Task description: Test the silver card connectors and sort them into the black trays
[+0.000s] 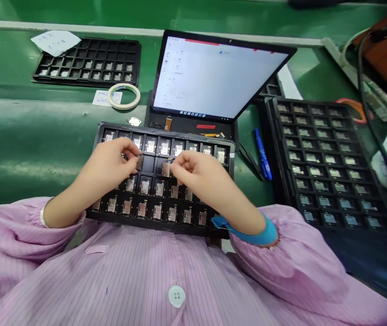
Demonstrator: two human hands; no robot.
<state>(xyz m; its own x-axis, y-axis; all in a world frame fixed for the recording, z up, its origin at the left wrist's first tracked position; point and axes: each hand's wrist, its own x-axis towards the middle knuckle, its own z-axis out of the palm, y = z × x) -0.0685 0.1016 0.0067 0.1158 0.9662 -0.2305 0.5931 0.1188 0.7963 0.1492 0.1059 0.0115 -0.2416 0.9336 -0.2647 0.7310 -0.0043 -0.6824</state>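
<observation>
Left hand (107, 165) pinches a small metal connector (139, 161), right hand (196, 170) a second connector (165, 169), over the black compartment tray (166, 228); both seem light, thin, easily bent: hold by edges.

The room is brightly and evenly lit from overhead, and pale glare streaks run across the green bench (33, 170). The screen (220, 77) glows washed out, its small text hard to read. Only soft, faint shadows fall from the left hand (107, 167) and right hand (203, 174) onto the black tray (152, 222). The wide lens bows the white bench edge (78, 27) near the top, and the orange object (380, 59) in the far right corner smears into blur around a hard white glint
</observation>
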